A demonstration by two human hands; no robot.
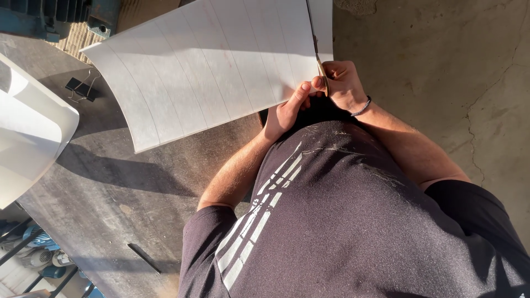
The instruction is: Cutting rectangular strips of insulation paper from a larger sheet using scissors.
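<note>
Head view: the right hand point(345, 83) is closed on scissors point(322, 74) whose blades sit in a cut running up the ruled white sheet point(210, 66); the left hand point(287, 110) pinches the sheet's near edge just beside the blades. Step in hand, as judged: cutting a strip along a line; advancing calls for steady sheet tension. Beyond the grip, the sheet overhangs the dark bench point(110, 187); a binder clip point(81, 88) lies well apart.
</note>
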